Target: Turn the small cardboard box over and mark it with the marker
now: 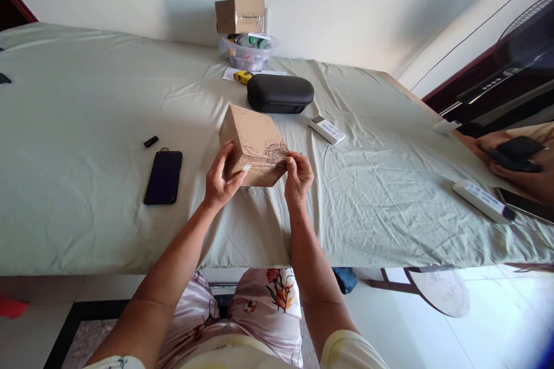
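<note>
A cardboard box (255, 132) with dark scribbled lines and a small white patterned sticker is tilted in front of me, over the cloth-covered table. My left hand (221, 179) grips its near left corner, thumb on the side facing me and fingers along the left side. At the right corner, my right hand (298, 176) is closed in a pinch on the edge of the box, beside the scribbles. Whether a bit of tape or a flap lies between those fingertips is too small to tell. Just behind the box rests a black zip case (280, 93).
Left of the box lie a phone (163, 177) and a small black cap-like piece (150, 141). A white-and-grey device (327, 130) lies to the right. Behind are a yellow tool (243, 76), a plastic tub (250, 56) and another carton (240, 16). Another person's hands (497, 144) hold something dark at far right.
</note>
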A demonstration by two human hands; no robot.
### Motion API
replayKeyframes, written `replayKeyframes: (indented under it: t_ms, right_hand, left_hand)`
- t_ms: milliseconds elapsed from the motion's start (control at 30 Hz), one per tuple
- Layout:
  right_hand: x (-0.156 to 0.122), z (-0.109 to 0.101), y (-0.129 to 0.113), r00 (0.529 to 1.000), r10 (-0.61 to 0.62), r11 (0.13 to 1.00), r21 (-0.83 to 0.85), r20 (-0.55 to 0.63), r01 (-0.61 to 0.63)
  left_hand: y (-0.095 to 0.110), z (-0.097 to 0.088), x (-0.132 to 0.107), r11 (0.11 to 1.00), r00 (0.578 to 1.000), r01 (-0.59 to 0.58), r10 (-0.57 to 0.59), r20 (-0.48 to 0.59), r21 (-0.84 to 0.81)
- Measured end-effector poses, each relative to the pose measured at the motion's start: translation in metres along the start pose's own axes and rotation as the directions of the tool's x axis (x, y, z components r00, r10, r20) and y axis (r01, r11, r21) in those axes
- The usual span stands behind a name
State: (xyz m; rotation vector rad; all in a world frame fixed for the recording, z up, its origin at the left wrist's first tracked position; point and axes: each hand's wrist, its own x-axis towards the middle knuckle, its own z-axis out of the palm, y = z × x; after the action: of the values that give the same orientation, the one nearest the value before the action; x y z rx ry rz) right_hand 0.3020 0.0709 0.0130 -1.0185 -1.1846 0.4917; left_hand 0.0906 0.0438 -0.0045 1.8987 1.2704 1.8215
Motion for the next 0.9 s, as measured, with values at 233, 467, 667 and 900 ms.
replayKeyframes:
  t_ms: [233,467,667,900]
  right_hand:
    - [-0.01,0.016,0.019,0.944,0.302,0.947,0.075,0.131,-0.313]
    - [-0.018,0.021,0.018,0.913,0.372,0.927,-0.111,0.168,-0.358]
    - [-0.02,0.016,0.012,0.908,0.316,0.908,-0.367,0.276,-0.204]
    - [-0.021,0.015,0.009,0.817,0.388,0.776,-0.63,0.425,-0.041]
  left_hand:
    - [0.007,-0.009,0.009,0.971,0.975,-0.179,0.196,-0.1,0.155]
    - [0.004,-0.008,0.007,0.951,0.975,-0.144,0.184,-0.124,0.274]
    - [0.003,-0.005,0.007,0.954,0.967,-0.134,0.186,-0.177,0.268]
    - [-0.002,0.0,0.003,0.982,0.984,-0.09,0.114,-0.138,0.164]
